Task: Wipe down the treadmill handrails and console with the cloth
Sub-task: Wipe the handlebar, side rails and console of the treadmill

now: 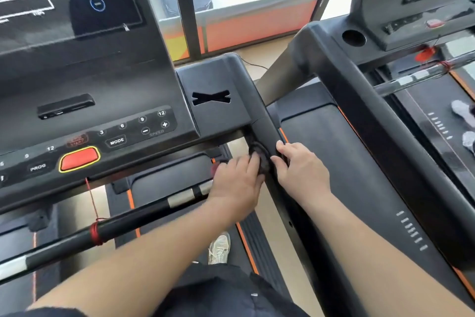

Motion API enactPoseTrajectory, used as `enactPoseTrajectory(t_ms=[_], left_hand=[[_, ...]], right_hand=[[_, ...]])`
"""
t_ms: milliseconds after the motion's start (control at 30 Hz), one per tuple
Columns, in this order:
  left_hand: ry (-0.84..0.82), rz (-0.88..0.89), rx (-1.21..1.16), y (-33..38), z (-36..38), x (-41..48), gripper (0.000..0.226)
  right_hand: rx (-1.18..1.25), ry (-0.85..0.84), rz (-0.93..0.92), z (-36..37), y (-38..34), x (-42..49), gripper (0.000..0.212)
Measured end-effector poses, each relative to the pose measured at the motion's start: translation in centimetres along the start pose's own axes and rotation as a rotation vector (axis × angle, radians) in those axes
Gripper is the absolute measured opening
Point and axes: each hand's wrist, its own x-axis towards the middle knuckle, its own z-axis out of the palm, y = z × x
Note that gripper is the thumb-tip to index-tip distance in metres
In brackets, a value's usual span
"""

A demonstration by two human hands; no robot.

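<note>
View: head camera, looking down.
Cloth: dark cloth bunched against the right handrail, just below the console.
Left: left hand grips the cloth with curled fingers.
Right: right hand curls over the handrail, thumb beside the cloth.

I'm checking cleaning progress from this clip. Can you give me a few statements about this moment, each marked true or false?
1. The left hand and the right hand are both at the right handrail. True.
2. The cloth is white. False: it is dark.
3. The cloth lies on the console's red button. False: it is bunched against the right handrail, between the two hands.
4. A red cord is wound round the front bar. True.
</note>
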Motion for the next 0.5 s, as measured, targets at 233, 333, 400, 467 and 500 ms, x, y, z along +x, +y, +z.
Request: enactPoseTrajectory(t_ms=[233, 333, 400, 467, 500], left_hand=[[-0.325, 0.009, -0.183, -2.1, -2.7, 4.6, 0.037], [-0.122, -0.09, -0.141, -1.4, -1.6, 2.0, 0.049], [0.069, -0.06, -0.12, -1.7, -0.8, 0.3, 0.045], [0.217, 0.042, -0.136, -2.4, -0.6, -1.6, 0.035], [0.274, 0.062, -0.151, -2.8, -0.5, -2.6, 0.029]], right_hand=[[-0.028, -0.011, 0.027, 0.1, -0.2, -0.3, 0.04], [-0.049, -0.019, 0.028, 0.1, -0.2, -0.4, 0.039], [-0.072, -0.025, 0.025, 0.1, -0.3, -0.4, 0.039], [-0.079, -0.037, 0.021, 0.0, -0.4, -0.5, 0.039], [-0.075, -0.04, 0.025, -0.1, -0.4, -0.6, 0.039]])
